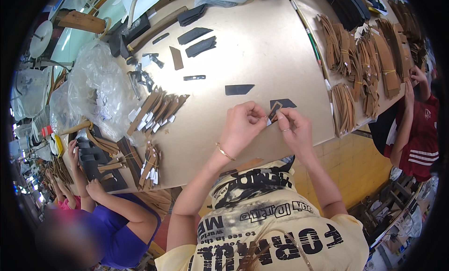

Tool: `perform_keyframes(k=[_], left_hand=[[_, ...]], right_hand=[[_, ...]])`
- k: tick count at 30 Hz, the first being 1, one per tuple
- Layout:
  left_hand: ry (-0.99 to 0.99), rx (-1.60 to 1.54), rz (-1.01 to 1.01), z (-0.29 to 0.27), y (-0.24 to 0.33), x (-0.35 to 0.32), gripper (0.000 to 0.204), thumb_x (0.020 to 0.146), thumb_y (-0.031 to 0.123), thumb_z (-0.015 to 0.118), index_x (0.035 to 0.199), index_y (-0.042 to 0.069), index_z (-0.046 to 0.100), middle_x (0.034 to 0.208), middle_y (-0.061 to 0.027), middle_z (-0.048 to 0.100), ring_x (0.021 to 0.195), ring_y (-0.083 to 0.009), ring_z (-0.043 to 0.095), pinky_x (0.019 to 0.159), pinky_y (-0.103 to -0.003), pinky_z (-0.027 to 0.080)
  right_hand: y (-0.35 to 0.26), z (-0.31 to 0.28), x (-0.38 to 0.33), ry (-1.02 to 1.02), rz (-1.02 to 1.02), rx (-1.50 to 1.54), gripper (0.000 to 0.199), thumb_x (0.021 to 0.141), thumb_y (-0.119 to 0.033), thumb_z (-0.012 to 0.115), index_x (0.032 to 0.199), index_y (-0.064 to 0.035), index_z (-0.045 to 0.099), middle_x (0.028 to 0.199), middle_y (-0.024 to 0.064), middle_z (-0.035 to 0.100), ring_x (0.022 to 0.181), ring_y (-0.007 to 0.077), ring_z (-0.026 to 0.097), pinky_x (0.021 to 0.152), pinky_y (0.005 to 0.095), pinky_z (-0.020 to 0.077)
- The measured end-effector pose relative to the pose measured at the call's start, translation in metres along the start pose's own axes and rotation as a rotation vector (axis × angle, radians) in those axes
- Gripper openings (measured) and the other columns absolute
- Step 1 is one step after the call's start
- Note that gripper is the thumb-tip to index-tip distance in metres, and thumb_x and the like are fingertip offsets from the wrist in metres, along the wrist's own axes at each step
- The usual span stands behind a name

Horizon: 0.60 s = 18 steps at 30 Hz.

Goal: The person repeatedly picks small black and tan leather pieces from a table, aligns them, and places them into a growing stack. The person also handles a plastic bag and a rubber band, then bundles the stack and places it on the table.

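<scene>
Left hand (pixel 244 123) pinching small brown strip (pixel 277 107), right hand (pixel 295 127) gripping too; strip sitting between them near table (pixel 273 51) edge, black piece (pixel 239 89) lying at ten o'clock, brown bundles (pixel 156 109) at nine.

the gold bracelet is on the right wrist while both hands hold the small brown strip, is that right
Not quite: the head view shows the gold bracelet on the wrist of the left hand, not the right. The left hand and right hand do both hold the small brown strip.
</scene>
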<state>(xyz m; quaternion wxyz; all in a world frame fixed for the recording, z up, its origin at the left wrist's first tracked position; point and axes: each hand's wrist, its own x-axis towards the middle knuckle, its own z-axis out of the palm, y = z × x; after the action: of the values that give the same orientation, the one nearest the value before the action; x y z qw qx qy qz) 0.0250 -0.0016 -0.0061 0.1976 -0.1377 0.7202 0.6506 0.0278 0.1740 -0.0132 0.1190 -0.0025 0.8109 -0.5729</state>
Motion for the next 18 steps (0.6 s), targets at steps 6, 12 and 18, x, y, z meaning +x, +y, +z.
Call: perform_keyframes(k=[6, 12, 18], left_hand=[[0.104, 0.010, -0.031, 0.007, -0.006, -0.008, 0.010, 0.085, 0.001, 0.070, 0.082, -0.005, 0.063, 0.074, -0.0063, 0.068, 0.064, -0.0069, 0.065, 0.055, -0.020, 0.052], [0.169, -0.050, -0.031, 0.014, -0.004, -0.015, 0.008, 0.087, 0.000, 0.066, 0.085, -0.007, 0.067, 0.074, -0.0100, 0.070, 0.064, -0.0107, 0.068, 0.057, -0.024, 0.054], [0.091, -0.059, -0.103, 0.012, -0.006, -0.013, 0.015, 0.091, 0.003, 0.066, 0.098, -0.010, 0.070, 0.079, -0.0102, 0.072, 0.069, -0.0122, 0.070, 0.059, -0.024, 0.056]], right_hand=[[-0.004, 0.007, -0.016, 0.086, 0.086, -0.028, 0.016, 0.095, -0.012, 0.065, 0.100, 0.0028, 0.068, 0.064, -0.0038, 0.056, 0.054, 0.0002, 0.043, 0.047, 0.0198, 0.0347], [0.000, 0.014, -0.022, 0.128, 0.134, 0.049, 0.018, 0.096, -0.013, 0.064, 0.102, 0.0039, 0.068, 0.069, -0.0028, 0.059, 0.062, 0.0018, 0.050, 0.055, 0.0195, 0.0411], [0.000, 0.012, -0.021, 0.127, 0.114, 0.050, 0.019, 0.096, -0.013, 0.064, 0.103, 0.0041, 0.068, 0.071, -0.0006, 0.063, 0.063, 0.0031, 0.054, 0.056, 0.0204, 0.0439]])
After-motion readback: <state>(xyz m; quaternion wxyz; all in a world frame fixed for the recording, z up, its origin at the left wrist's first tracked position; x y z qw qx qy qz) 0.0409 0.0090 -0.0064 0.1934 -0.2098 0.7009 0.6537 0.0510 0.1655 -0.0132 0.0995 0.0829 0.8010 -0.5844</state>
